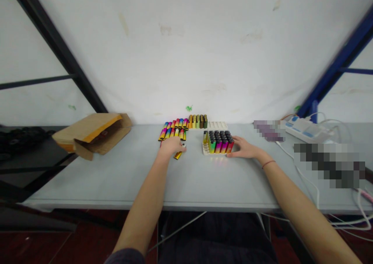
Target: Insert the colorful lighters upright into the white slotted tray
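My left hand is closed, thumb and fingers on a shiny gold lighter tilted near the tabletop. Just beyond that hand lie several loose metallic rainbow-coloured lighters in two rough rows. My right hand grips the right end of a white tray, its thumb at the near corner and its fingers around the far side. Upright in this tray stand several multicoloured lighters with black tops. A gold piece stands at the tray's left, beside some vacant holes.
Behind, a second white tray carries several gold and green upright pieces at its left. An open brown paper bag lies on the left. To the right are a power strip, white cables and blurred-out items.
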A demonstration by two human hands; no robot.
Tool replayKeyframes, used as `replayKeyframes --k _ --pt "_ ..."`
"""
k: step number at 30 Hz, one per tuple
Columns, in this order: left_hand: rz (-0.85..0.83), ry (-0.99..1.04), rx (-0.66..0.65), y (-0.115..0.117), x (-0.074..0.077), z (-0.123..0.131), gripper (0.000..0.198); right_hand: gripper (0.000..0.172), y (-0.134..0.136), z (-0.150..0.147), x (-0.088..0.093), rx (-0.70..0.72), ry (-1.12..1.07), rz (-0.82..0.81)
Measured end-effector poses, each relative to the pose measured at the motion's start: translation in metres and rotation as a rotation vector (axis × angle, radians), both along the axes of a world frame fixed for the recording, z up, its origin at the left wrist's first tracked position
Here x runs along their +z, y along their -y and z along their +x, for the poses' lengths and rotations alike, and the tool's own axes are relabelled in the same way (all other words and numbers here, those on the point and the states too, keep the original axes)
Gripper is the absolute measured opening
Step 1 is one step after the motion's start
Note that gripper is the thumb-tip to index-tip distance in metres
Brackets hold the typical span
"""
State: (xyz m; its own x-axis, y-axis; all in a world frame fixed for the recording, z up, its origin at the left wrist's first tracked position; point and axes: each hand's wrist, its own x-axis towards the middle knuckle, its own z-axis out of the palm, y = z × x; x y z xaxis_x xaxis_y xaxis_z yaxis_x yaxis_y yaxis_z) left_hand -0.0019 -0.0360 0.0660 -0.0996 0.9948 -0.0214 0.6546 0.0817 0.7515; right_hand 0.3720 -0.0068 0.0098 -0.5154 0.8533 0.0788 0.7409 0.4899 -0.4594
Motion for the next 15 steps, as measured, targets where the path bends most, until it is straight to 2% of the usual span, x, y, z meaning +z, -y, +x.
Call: replayKeyframes --k 3,6,9,13,15 --pt "0.000 -0.031 -0.085 -0.002 -0.002 0.010 0.032 0.091 0.000 0.000 0.001 0.009 0.008 -0.005" --pt "0.105 0.215 -0.173 -0.006 -0.006 0.025 0.033 0.090 0.000 0.000 0.001 0.025 -0.012 0.011" --pt "0.121 0.422 -0.248 -0.010 -0.015 0.042 0.036 0.092 0.000 0.000 0.000 0.024 -0.016 0.007" --pt "0.064 0.603 -0.137 -0.014 -0.028 0.060 0.031 0.091 -0.001 0.002 0.000 0.040 -0.035 0.010" --pt "0.086 0.674 -0.076 -0.015 -0.031 0.065 0.031 0.088 -0.002 0.003 -0.001 0.046 -0.052 0.020"
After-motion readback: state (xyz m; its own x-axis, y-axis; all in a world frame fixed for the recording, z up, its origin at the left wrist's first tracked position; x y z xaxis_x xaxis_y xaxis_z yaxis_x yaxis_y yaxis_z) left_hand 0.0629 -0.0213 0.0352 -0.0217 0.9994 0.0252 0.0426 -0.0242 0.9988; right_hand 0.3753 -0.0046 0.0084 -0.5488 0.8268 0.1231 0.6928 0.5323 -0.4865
